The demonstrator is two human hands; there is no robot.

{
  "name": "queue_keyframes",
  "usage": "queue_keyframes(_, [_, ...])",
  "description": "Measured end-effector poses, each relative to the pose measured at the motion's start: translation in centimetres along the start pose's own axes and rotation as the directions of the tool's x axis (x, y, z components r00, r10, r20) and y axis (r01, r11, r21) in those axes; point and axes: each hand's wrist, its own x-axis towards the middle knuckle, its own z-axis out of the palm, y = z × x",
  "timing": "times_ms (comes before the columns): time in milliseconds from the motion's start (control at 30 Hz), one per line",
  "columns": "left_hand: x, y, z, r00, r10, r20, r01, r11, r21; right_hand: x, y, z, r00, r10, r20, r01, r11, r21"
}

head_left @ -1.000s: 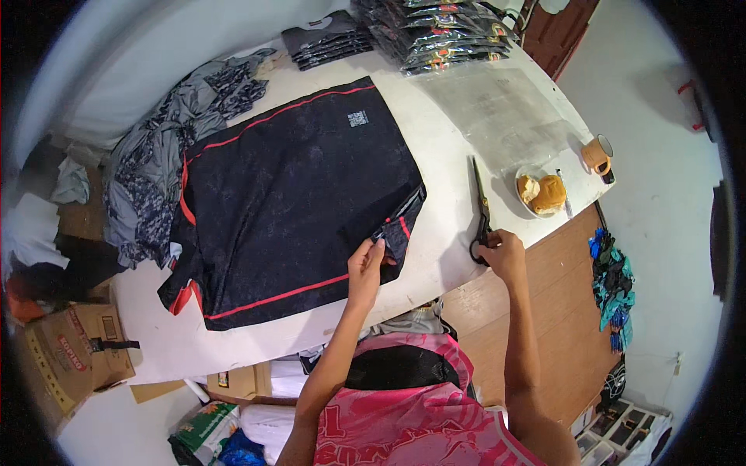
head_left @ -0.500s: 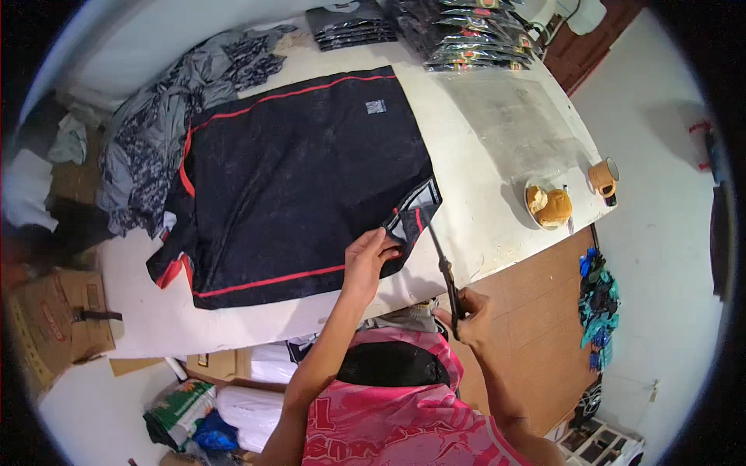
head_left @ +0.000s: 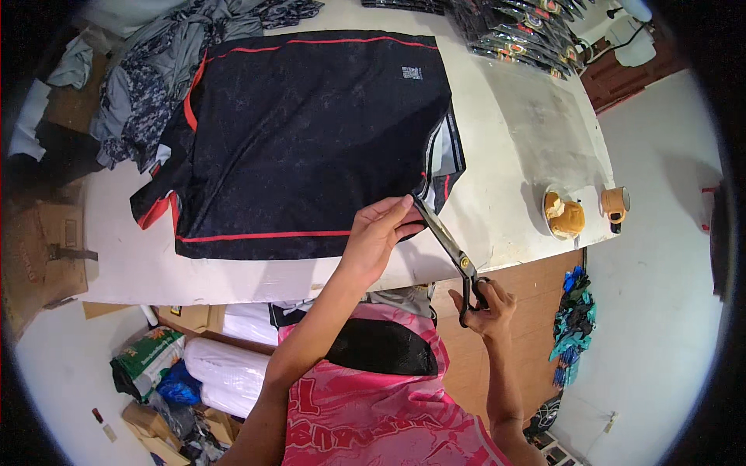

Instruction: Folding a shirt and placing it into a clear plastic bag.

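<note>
White table (head_left: 513,147), jersey (head_left: 311,140), scissors (head_left: 447,241)

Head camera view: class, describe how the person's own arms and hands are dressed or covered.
Both arms are bare from shoulder to fingertips. The left hand and right hand wear no gloves, and no rings, watch or bands show. The only clothing visible is a sleeveless pink top with a darker pink pattern.

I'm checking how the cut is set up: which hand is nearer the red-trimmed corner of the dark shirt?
Left. The left hand pinches the shirt at that corner. The right hand is off the table edge, holding the scissors by their handles.
</note>
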Motion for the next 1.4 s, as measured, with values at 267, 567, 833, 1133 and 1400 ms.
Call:
queue_keyframes(267, [-0.4,0.3,0.3,0.999,0.047,-0.028,-0.043,0.99,0.135,0.6,0.2,-0.4,0.999,-0.035,0.0,0.035,0.999,-0.016])
queue_keyframes(567, [-0.6,0.7,0.8,0.993,0.112,-0.036,-0.102,0.973,0.209,0.8,0.4,-0.6,0.994,-0.109,-0.015,0.107,0.988,-0.109])
queue_keyframes(833, [-0.5,0.7,0.4,0.993,0.099,-0.059,-0.084,0.972,0.221,0.8,0.4,-1.0,0.993,-0.079,-0.086,0.072,0.994,-0.082])
queue_keyframes(1133, [-0.8,0.9,0.5,0.994,0.104,-0.017,-0.098,0.972,0.216,0.4,0.5,-0.6,0.995,-0.091,-0.035,0.089,0.995,-0.044])
queue_keyframes(1400, [-0.8,1.0,0.7,0.994,0.099,-0.043,-0.086,0.969,0.233,0.7,0.8,-0.6,0.988,-0.15,-0.026,0.147,0.985,-0.095])
